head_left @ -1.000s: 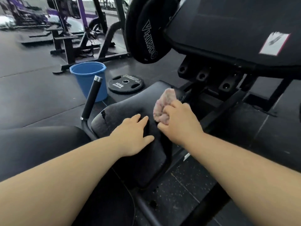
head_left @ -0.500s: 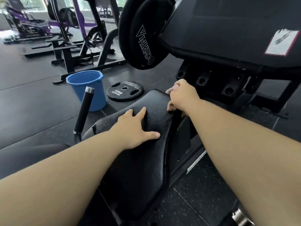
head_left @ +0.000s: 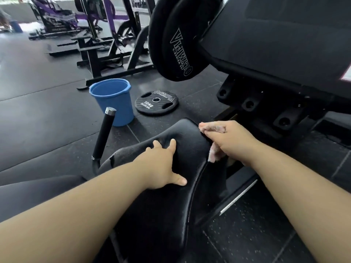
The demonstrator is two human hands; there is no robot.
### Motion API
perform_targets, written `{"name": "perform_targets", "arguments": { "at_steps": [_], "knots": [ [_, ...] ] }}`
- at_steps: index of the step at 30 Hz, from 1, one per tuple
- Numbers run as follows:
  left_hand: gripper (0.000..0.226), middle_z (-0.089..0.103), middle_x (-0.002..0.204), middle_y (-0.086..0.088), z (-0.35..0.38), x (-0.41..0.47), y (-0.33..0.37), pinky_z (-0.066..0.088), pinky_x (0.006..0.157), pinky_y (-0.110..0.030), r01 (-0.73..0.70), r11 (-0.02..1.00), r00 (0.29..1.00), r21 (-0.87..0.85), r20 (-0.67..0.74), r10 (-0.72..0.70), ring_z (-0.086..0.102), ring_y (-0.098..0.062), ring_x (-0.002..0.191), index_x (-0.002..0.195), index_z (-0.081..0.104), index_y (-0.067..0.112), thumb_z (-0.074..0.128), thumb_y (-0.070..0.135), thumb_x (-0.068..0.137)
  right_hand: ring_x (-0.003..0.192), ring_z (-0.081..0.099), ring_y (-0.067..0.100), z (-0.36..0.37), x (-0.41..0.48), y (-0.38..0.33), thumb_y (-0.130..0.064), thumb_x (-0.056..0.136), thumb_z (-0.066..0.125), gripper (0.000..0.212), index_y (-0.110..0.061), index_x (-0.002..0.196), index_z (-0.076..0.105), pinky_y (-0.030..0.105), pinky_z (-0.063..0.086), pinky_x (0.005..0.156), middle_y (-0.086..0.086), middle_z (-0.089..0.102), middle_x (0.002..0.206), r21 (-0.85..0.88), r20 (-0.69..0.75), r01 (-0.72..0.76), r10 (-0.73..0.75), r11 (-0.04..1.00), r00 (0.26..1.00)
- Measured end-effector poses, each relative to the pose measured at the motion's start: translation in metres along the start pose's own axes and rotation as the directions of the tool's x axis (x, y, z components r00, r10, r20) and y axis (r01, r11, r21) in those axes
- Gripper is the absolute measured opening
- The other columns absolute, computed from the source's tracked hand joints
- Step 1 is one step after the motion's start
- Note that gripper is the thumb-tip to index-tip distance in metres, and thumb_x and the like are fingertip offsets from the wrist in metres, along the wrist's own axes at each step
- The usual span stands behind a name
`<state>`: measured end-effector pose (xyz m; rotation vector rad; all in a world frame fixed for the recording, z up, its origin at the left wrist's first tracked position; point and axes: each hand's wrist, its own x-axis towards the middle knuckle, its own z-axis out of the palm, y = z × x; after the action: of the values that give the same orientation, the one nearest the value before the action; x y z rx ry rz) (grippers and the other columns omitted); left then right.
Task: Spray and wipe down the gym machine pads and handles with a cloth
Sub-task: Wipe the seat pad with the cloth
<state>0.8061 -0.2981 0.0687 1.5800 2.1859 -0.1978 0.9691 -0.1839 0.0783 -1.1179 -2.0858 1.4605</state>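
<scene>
Two hands on the seat pad (head_left: 161, 215), apart from each other. Left hand (head_left: 163, 164): palm down flat on the pad's top, fingers straight and spread toward the far end, thumb splayed out to the right, holding nothing. Forearm runs in from the lower left.

Right hand (head_left: 229, 141): fingers curled round the pink cloth (head_left: 213, 155), knuckles up, sitting over the pad's right edge near the far end. Cloth pokes out between the fingers and hangs below the palm against the pad's side. How much of it touches the pad I can't tell.

Handle (head_left: 103, 133): black grip with a chrome cap, tilted, left of the pad, untouched. Blue bucket (head_left: 114, 103) and 10 kg weight plate (head_left: 156, 103) on the floor beyond.

Diff vs earlier:
- 1.0 s ago the cloth was bunched on top of the pad, just beside the left fingertips; now it's out at the right edge.
- 0.5 s ago the right hand covered the cloth almost fully at the far corner; now more cloth shows under the palm.
- Left hand: same flat brace, same area of the pad.
</scene>
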Motion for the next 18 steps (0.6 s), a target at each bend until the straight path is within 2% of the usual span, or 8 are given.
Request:
{"name": "perform_targets", "arguments": {
  "at_steps": [1, 3, 6, 8, 10, 13, 15, 18],
  "knots": [
    [0.12, -0.006, 0.162, -0.025, -0.001, -0.001, 0.0, 0.026, 0.118, -0.049, 0.004, 1.0, 1.0, -0.031, 0.007, -0.004, 0.014, -0.045, 0.147, 0.156, -0.013, 0.027, 0.07, 0.063, 0.077, 0.051, 0.064, 0.027, -0.003, -0.006, -0.002, -0.022, 0.101, 0.051, 0.02, -0.03, 0.113, 0.065, 0.028, 0.049, 0.053, 0.019, 0.068, 0.06, 0.008, 0.022, -0.008, 0.008, 1.0, 1.0],
    [0.121, -0.01, 0.161, -0.027, -0.004, -0.002, 0.003, 0.022, 0.12, -0.049, 0.006, 0.998, 0.999, -0.07, 0.037, -0.003, 0.006, -0.047, 0.148, 0.156, -0.014, 0.026, 0.072, 0.06, 0.078, 0.051, 0.059, 0.031, -0.004, 0.006, -0.012, -0.02, 0.101, 0.048, 0.02, -0.018, 0.113, 0.064, 0.03, 0.05, 0.056, 0.021, 0.067, 0.058, -0.019, 0.053, -0.05, 0.051, 0.999, 0.997],
    [0.122, -0.012, 0.16, -0.028, -0.005, 0.002, 0.004, 0.021, 0.119, -0.048, 0.014, 0.999, 0.998, -0.044, 0.061, -0.011, 0.005, -0.048, 0.147, 0.154, -0.018, 0.026, 0.071, 0.059, 0.078, 0.041, 0.049, 0.019, 0.003, 0.051, -0.022, -0.015, 0.1, 0.04, 0.02, -0.007, 0.11, 0.055, 0.022, 0.043, 0.05, 0.013, 0.065, 0.05, -0.045, 0.089, -0.074, 0.078, 0.996, 0.993],
    [0.122, -0.011, 0.16, -0.029, -0.005, 0.005, 0.002, 0.022, 0.119, -0.048, 0.018, 0.999, 0.998, -0.031, 0.063, -0.016, 0.006, -0.048, 0.147, 0.154, -0.019, 0.026, 0.071, 0.06, 0.078, 0.036, 0.047, 0.012, 0.006, 0.065, -0.018, -0.014, 0.099, 0.041, 0.017, -0.007, 0.108, 0.054, 0.017, 0.039, 0.043, 0.007, 0.064, 0.047, 0.008, 0.099, -0.037, 0.036, 0.999, 0.994],
    [0.122, -0.01, 0.16, -0.027, -0.003, 0.006, 0.002, 0.022, 0.118, -0.047, 0.023, 0.999, 0.998, -0.032, 0.059, -0.021, 0.007, -0.046, 0.148, 0.154, -0.019, 0.027, 0.071, 0.061, 0.078, 0.042, 0.052, 0.009, 0.004, 0.048, -0.01, -0.017, 0.1, 0.043, 0.02, -0.01, 0.11, 0.059, 0.015, 0.042, 0.046, 0.006, 0.066, 0.052, 0.051, 0.074, -0.016, 0.012, 0.999, 0.997],
    [0.123, -0.01, 0.161, -0.025, -0.003, 0.005, 0.005, 0.023, 0.119, -0.048, 0.032, 0.999, 0.998, -0.044, 0.05, -0.029, 0.006, -0.045, 0.148, 0.154, -0.018, 0.028, 0.072, 0.059, 0.077, 0.046, 0.057, 0.012, -0.008, 0.005, 0.001, -0.026, 0.102, 0.05, 0.016, -0.02, 0.109, 0.064, 0.022, 0.046, 0.043, 0.01, 0.066, 0.055, 0.139, 0.098, -0.039, 0.025, 0.989, 0.995],
    [0.123, -0.01, 0.161, -0.025, -0.004, 0.003, 0.005, 0.024, 0.119, -0.048, 0.035, 0.998, 0.998, -0.051, 0.052, -0.032, 0.006, -0.045, 0.149, 0.154, -0.018, 0.029, 0.073, 0.059, 0.077, 0.04, 0.054, 0.013, -0.013, 0.0, -0.002, -0.024, 0.103, 0.05, 0.016, -0.018, 0.108, 0.064, 0.018, 0.041, 0.037, 0.012, 0.064, 0.052, 0.082, 0.097, -0.056, 0.047, 0.995, 0.994],
    [0.123, -0.007, 0.162, -0.023, -0.004, 0.003, 0.003, 0.027, 0.117, -0.047, 0.025, 0.998, 0.999, -0.049, 0.032, -0.024, 0.013, -0.042, 0.149, 0.155, -0.014, 0.031, 0.073, 0.062, 0.074, 0.032, 0.044, 0.01, -0.005, 0.035, -0.015, -0.017, 0.103, 0.044, 0.022, -0.004, 0.112, 0.059, 0.015, 0.033, 0.036, 0.006, 0.058, 0.041, -0.016, 0.052, -0.068, 0.068, 0.998, 0.996]
  ]
}}
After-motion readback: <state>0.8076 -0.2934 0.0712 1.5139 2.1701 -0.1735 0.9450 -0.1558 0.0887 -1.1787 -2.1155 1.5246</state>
